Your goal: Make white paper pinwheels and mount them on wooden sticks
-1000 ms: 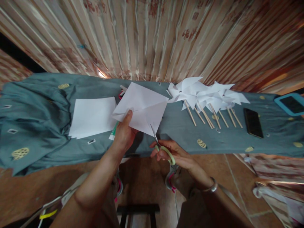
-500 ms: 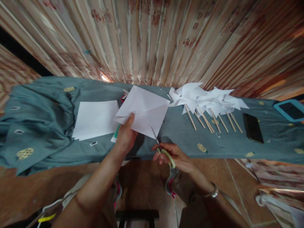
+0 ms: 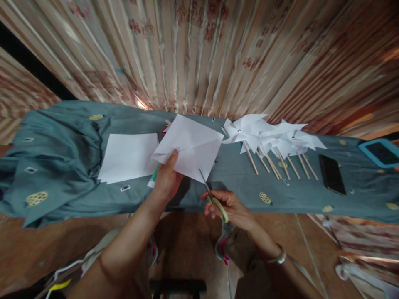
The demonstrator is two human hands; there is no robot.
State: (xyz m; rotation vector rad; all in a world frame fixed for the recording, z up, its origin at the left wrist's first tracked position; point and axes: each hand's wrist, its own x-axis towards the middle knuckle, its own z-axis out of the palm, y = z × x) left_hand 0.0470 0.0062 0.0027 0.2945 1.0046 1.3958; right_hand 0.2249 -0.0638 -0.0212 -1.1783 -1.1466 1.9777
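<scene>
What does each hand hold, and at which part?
The left hand holds a folded white paper at its lower left edge. The right hand holds scissors by the green handles.

view: one head-worn camera
facing: forward and down, across the tabletop (image 3: pixel 237 187) toward the curtain (image 3: pixel 199 54)
nearness: close, forearms entering from the bottom of the frame

No readable text, label, brand, number or sign was found. Small tags on the grey-green cloth (image 3: pixel 62 166), at about 9 o'clock, were too small to be read. The screens of the black phone (image 3: pixel 332 175) and blue-cased tablet (image 3: pixel 380 152), at 3 o'clock, were dark.
</scene>
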